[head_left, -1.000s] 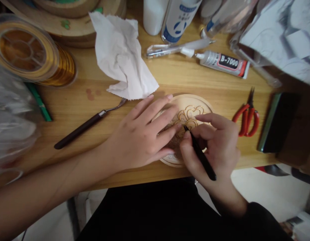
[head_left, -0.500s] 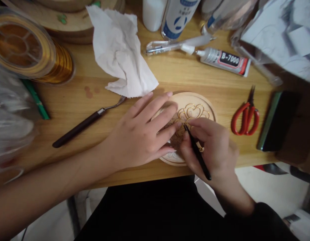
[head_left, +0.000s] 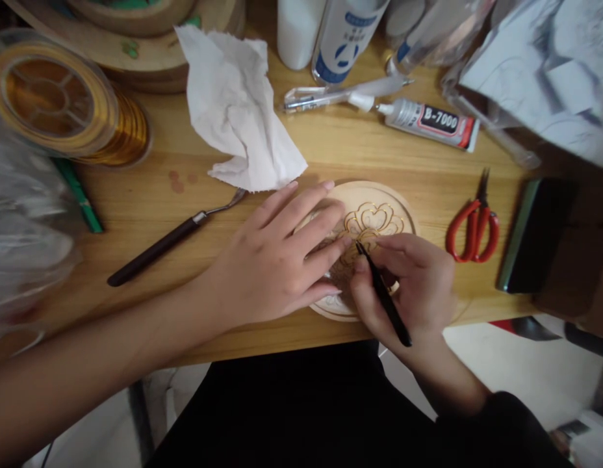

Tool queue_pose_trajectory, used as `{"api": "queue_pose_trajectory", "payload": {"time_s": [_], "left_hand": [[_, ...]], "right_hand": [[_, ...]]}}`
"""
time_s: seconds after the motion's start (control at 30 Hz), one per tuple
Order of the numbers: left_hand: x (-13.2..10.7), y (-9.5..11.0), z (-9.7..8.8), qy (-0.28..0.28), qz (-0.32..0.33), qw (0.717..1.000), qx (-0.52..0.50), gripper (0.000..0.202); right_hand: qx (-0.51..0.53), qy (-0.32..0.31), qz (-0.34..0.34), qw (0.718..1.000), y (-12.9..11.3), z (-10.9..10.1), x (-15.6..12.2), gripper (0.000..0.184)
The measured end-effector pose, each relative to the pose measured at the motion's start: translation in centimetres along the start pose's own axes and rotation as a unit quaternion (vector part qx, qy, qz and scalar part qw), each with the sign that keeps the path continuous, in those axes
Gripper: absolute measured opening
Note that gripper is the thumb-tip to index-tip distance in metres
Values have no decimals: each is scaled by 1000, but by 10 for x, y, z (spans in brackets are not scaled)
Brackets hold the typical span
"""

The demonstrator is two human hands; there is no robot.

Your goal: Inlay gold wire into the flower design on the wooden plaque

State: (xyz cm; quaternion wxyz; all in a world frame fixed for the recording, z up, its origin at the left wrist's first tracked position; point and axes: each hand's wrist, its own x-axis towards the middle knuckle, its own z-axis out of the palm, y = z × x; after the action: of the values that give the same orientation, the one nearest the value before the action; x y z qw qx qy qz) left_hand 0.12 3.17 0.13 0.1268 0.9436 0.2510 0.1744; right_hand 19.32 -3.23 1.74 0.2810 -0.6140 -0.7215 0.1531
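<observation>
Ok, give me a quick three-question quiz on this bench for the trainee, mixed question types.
1. True or false: the left hand lies flat on the round wooden disc.
2. Multiple choice: what does the right hand hold? A) red scissors B) a thin black tool C) the glue tube
3. Fill in: the red scissors lie on the table to the ____ of the disc.

Key
1. True; its fingers rest on the disc's left part.
2. B; the black tool points its tip at the gold flower outline, while the B-7000 glue tube lies untouched further back.
3. Right.
</observation>
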Motion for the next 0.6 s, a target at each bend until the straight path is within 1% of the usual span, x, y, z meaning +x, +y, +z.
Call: {"api": "queue_pose_trajectory", "payload": {"time_s": [0.1,0.2,0.37,0.47,0.6], "left_hand": [[0,0,-1,3,-1,1000,-2,45],[1,0,-1,0,-4,1000,-6,43],[0,1,-1,-3,-12,1000,-4,41],[0,1,-2,-6,-12,1000,-3,39],[1,1,-3,1,-5,1000,0,37]], "right_hand": [[-14,4,1,1000,0,0,0,26],[-12,1,3,1000,-1,-1,1,25],[-34,4,-37,999,-2,-3,6,17],[-48,-9,-49,998,2,-5,5,19],[-58,-47,-64,995,10,-8,2,28]]}}
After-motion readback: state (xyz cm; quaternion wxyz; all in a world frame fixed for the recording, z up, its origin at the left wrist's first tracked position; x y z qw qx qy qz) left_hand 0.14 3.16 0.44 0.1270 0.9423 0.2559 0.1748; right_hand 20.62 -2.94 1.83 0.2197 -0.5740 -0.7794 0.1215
